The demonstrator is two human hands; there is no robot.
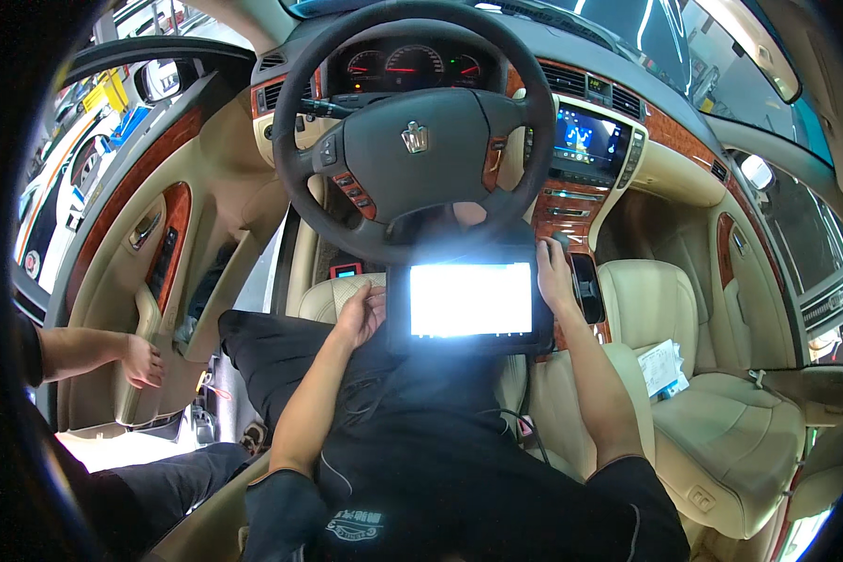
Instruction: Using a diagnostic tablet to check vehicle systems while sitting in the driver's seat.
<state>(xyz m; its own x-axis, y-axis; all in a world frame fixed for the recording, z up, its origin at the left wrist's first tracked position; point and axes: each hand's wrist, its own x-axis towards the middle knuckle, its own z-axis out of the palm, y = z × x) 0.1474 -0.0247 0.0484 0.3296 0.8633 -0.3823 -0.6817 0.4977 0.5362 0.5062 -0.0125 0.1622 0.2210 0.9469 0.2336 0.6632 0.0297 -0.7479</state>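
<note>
A dark tablet-like device (400,304) with a glaring white screen sits above my lap, just under the steering wheel (412,145). Along its right side is my right hand (554,273), fingers closed at the casing's edge near the gear lever area. Close by the left edge, my left hand (363,314) has its fingers curled in. Whether those fingers touch the casing or hold anything is hidden. Glare washes out whatever the screen displays.
Another person's hand (142,362) hangs beside the open driver's door (217,159) on the left. A small device with a red border (346,270) lies below the wheel. Papers (662,368) rest on the passenger seat (721,426). A dark cable (534,433) runs beside my right thigh.
</note>
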